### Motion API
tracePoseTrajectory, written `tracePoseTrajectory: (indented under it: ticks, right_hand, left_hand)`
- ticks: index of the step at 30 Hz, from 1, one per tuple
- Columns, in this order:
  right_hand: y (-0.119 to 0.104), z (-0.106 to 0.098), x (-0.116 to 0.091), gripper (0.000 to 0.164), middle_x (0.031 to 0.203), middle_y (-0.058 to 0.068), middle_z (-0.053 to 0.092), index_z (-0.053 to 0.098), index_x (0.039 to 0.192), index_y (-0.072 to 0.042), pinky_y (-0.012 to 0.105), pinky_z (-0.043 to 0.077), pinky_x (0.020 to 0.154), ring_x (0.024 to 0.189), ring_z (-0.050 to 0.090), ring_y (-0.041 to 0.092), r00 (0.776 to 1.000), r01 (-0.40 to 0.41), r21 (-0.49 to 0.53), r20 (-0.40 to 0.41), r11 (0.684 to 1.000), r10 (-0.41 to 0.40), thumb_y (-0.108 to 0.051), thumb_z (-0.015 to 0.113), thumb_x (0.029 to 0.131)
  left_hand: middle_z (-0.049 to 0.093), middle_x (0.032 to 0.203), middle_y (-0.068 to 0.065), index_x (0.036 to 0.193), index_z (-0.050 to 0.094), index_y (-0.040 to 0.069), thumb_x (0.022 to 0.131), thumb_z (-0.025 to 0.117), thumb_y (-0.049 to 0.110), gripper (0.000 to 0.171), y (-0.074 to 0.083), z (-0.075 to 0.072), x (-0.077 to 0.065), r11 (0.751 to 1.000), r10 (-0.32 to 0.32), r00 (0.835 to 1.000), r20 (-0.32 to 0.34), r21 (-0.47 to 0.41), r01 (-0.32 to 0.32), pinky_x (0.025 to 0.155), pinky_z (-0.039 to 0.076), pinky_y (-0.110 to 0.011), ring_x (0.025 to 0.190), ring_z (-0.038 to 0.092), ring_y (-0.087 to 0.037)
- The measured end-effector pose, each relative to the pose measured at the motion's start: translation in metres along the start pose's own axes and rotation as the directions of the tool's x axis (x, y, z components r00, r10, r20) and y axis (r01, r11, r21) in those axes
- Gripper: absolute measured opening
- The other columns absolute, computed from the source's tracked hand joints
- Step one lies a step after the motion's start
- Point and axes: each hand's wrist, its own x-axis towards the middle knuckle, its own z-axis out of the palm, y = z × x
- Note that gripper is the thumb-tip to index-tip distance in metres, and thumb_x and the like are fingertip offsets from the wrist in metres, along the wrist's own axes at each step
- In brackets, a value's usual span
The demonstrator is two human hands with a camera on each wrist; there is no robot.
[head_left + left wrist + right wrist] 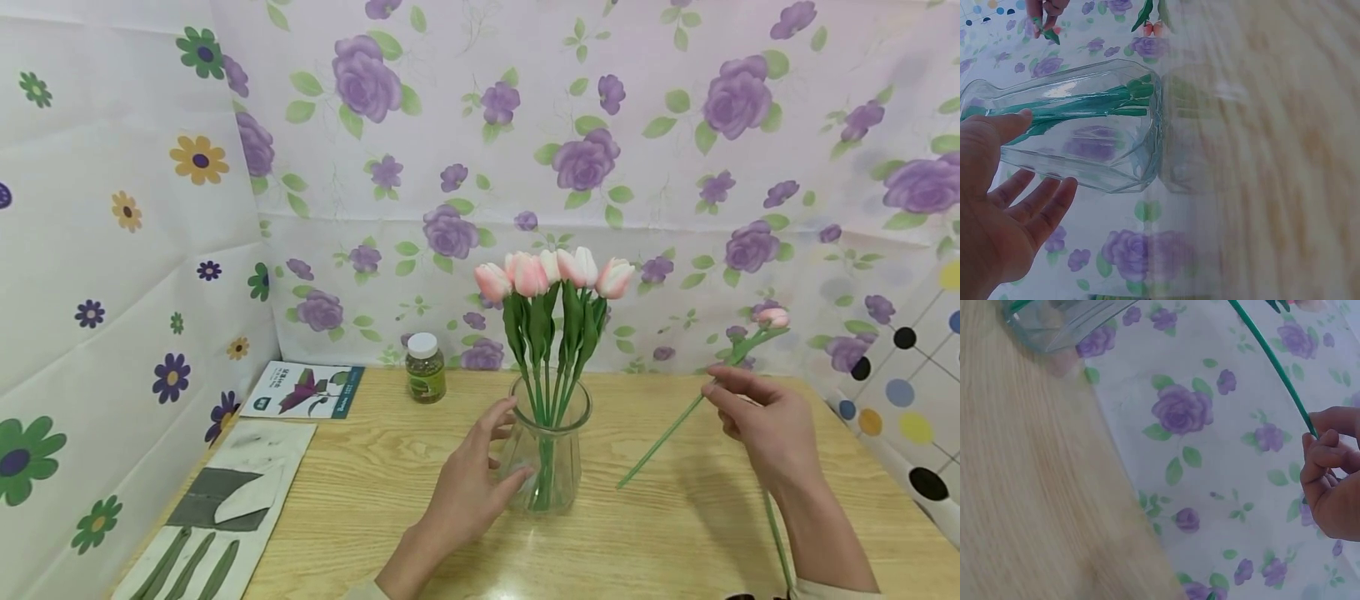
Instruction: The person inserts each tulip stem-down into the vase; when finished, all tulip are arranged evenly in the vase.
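A clear glass vase [573,475] stands upright on the table and holds several pink-and-white tulips [531,275], their green stems [1116,103] showing through the glass. My left hand [472,475] is at the vase's left side, thumb in front and fingers spread along it; whether it touches the glass is hard to tell. To the right of the vase, my right hand [772,417] pinches a single tulip [772,317] by its stem [1279,369] between thumb and fingers. That tulip is tilted, with its bloom up to the right and its stem end down toward the vase.
A small jar [425,371] with a white lid stands behind and left of the vase. A booklet [303,389] and a printed sheet [281,467] lie along the table's left edge. Another green stem [777,533] shows beside my right forearm. Floral cloth [450,167] hangs behind.
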Motion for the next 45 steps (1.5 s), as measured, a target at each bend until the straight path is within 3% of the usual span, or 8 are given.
tracePoseTrajectory:
  ticks: [6,14,20,25,35,41,45]
  right_hand:
    - [-0.008,0.008,0.001,0.031,0.089,-0.009,0.066,0.077,0.126,-0.014,0.028,0.040,0.050,0.064,0.049,0.009,0.998,0.055,0.088,-0.008,0.995,-0.054,-0.018,0.081,0.095]
    - [-0.013,0.015,0.002,0.030,0.088,-0.007,0.066,0.077,0.125,-0.013,0.032,0.035,0.049,0.061,0.047,0.011,0.993,0.113,0.191,-0.005,0.975,-0.115,-0.007,0.078,0.096]
    - [-0.016,0.018,0.003,0.031,0.089,-0.006,0.066,0.076,0.126,-0.013,0.037,0.027,0.052,0.061,0.047,0.012,0.991,0.129,0.223,0.001,0.966,-0.133,-0.006,0.077,0.096]
    - [-0.021,0.022,0.003,0.030,0.086,-0.005,0.068,0.077,0.124,-0.009,0.040,0.020,0.059,0.059,0.046,0.012,0.988,0.149,0.308,-0.002,0.940,-0.156,-0.001,0.076,0.096]
    - [-0.036,0.030,0.004,0.031,0.085,-0.002,0.070,0.078,0.122,-0.006,0.039,0.017,0.059,0.057,0.045,0.013,0.987,0.154,0.374,-0.026,0.915,-0.156,0.002,0.079,0.093]
    - [-0.045,0.039,0.004,0.029,0.083,-0.003,0.070,0.079,0.117,-0.007,0.035,0.022,0.053,0.058,0.050,0.011,0.986,0.163,0.370,-0.087,0.915,-0.140,0.000,0.083,0.089]
    - [-0.050,0.045,0.003,0.028,0.082,-0.003,0.070,0.078,0.116,-0.003,0.036,0.020,0.055,0.057,0.048,0.011,0.977,0.206,0.390,-0.129,0.897,-0.169,0.004,0.082,0.089]
  left_hand:
    - [0.060,0.145,-0.007,0.164,0.025,0.032,0.091,0.084,0.013,0.096,0.000,0.000,0.000,1.000,-0.006,1.000,0.004,0.003,0.006,0.084,0.065,-0.034,0.127,0.067,-0.026]
    - [0.060,0.145,-0.006,0.164,0.026,0.032,0.092,0.084,0.014,0.095,0.003,-0.001,0.000,1.000,-0.025,1.000,0.015,0.005,0.025,0.085,0.064,-0.033,0.127,0.066,-0.026]
    - [0.060,0.145,-0.006,0.164,0.026,0.031,0.092,0.084,0.013,0.095,0.003,-0.001,0.000,1.000,-0.022,1.000,0.016,0.005,0.022,0.085,0.064,-0.033,0.127,0.066,-0.026]
    - [0.060,0.145,-0.006,0.164,0.026,0.030,0.092,0.084,0.013,0.095,0.004,-0.002,0.000,1.000,-0.024,1.000,0.016,0.002,0.024,0.085,0.065,-0.035,0.127,0.066,-0.026]
    - [0.059,0.146,-0.007,0.164,0.025,0.029,0.092,0.083,0.012,0.094,0.005,-0.002,-0.001,1.000,-0.024,0.999,0.021,-0.001,0.024,0.085,0.065,-0.034,0.128,0.066,-0.027]
    - [0.060,0.146,-0.008,0.164,0.026,0.028,0.092,0.084,0.012,0.094,0.004,-0.002,0.000,1.000,-0.018,1.000,0.017,-0.001,0.018,0.085,0.064,-0.033,0.127,0.066,-0.027]
    - [0.060,0.146,-0.009,0.164,0.027,0.025,0.092,0.084,0.012,0.093,0.004,-0.002,0.000,1.000,-0.014,1.000,0.017,0.002,0.014,0.084,0.064,-0.033,0.127,0.066,-0.027]
